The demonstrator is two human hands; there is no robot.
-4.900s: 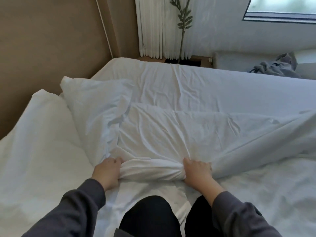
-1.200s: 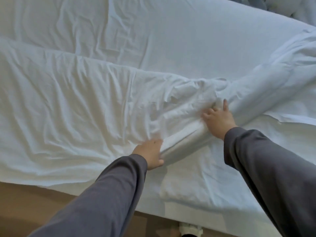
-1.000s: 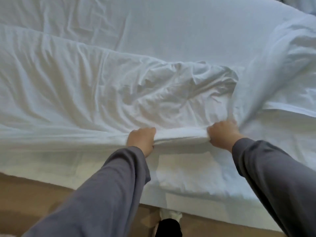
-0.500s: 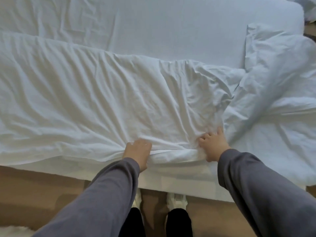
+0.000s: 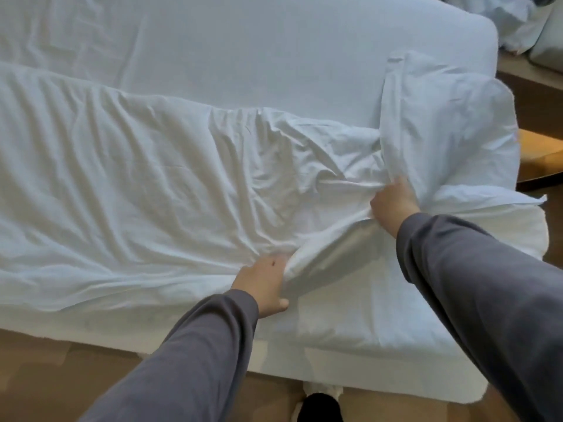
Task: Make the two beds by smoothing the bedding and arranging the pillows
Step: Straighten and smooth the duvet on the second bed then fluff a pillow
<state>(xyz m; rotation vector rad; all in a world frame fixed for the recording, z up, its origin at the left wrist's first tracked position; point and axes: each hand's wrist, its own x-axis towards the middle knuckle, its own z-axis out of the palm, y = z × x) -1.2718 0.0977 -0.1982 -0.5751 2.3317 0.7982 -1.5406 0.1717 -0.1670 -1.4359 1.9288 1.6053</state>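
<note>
A wrinkled white duvet [image 5: 137,184] lies along the near half of the bed, over a white fitted sheet [image 5: 274,56] that shows bare on the far half. My left hand [image 5: 265,284] grips the duvet's near edge by the bed's side. Further right and higher, my right hand [image 5: 393,205] grips a bunched fold of the same duvet. Between the two hands the edge is lifted into a slanted ridge. The duvet's right end [image 5: 441,126] is folded back in a puffy heap at the bed's corner.
I stand at the bed's long side on a wooden floor [image 5: 61,376], with one foot in a white slipper [image 5: 320,394] near the mattress. A wooden surface [image 5: 539,153] lies beyond the bed's right end. More bedding [image 5: 518,22] sits at the top right.
I have left the bed's head and its pillows for its long side. In the last half second my right hand moved up and right with a fold, lifting the duvet's edge off the mattress.
</note>
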